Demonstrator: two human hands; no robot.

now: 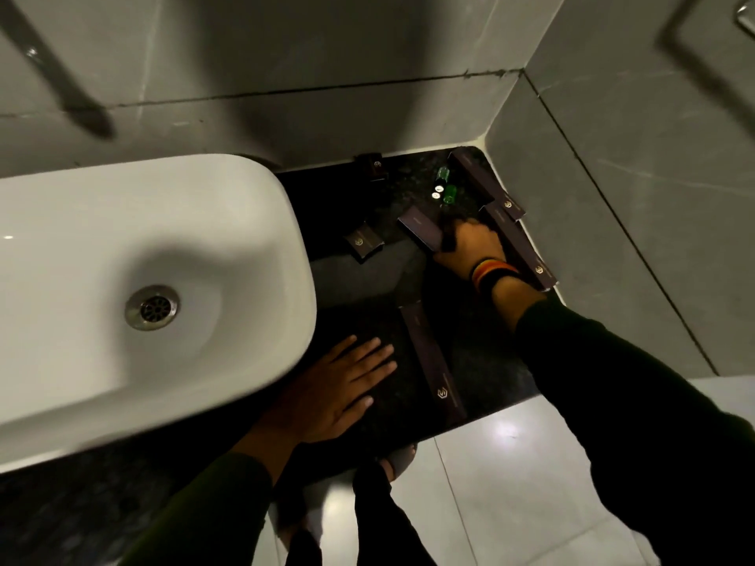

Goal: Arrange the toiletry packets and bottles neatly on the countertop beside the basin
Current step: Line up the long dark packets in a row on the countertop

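Dark speckled stone countertop (482,353) right of white ceramic basin (122,259). My right hand (465,247) fingers clamped on long purple cardboard packet (418,232), likely to straighten it. My left hand (343,386) flat near basin, fingers spread, bracing. Small green bottles (445,185) beyond basin's far corner, unsorted.

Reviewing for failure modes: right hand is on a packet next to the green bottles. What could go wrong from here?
1. The two green bottles sit just beyond the right hand; sliding its packet could knock or roll them.
2. The long packet reaches the countertop front edge, beside the flat left hand; a nudge might drop it to the floor.
3. Dim light and dark packets on dark stone make small ones, like the packet by the basin, easy to miss.
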